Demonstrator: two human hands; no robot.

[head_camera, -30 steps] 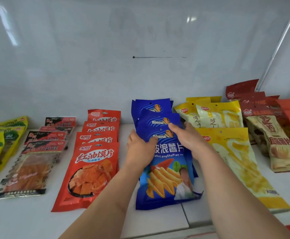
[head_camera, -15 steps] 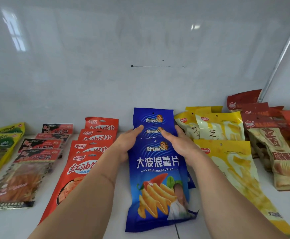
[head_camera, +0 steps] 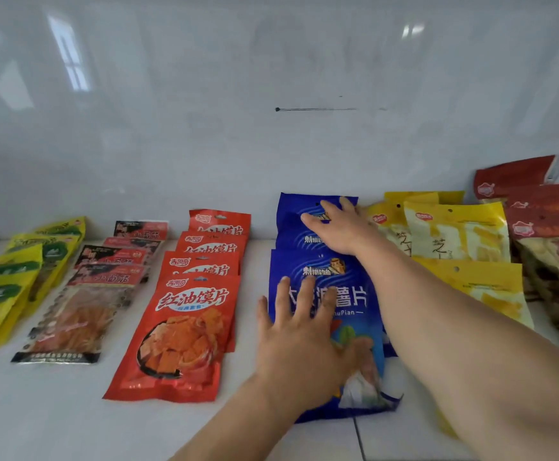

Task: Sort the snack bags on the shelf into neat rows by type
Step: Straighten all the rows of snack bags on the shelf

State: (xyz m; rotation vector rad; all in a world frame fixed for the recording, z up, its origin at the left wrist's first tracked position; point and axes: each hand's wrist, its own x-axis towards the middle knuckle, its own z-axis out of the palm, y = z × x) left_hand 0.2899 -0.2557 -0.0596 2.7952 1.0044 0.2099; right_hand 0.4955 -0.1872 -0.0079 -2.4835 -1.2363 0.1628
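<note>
With most bags already lined up by type on the shelf [head_camera: 72, 420], both hands lie flat with spread fingers, the left hand [head_camera: 304, 341] and right hand [head_camera: 338, 227] pressing the blue bags [head_camera: 348, 287] straight, while the far-right bags [head_camera: 551, 247] look untidy.

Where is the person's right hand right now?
In the head view, the right hand lies flat, right of centre, on the rear blue snack bags, beside the yellow bags.

A white shelf [head_camera: 55, 420] carries overlapping rows of flat plastic snack bags: yellow-green [head_camera: 2, 294], black-and-red [head_camera: 82, 294], orange-red [head_camera: 185, 327], blue [head_camera: 358, 294], yellow [head_camera: 464, 247], dark red [head_camera: 537, 211].
</note>
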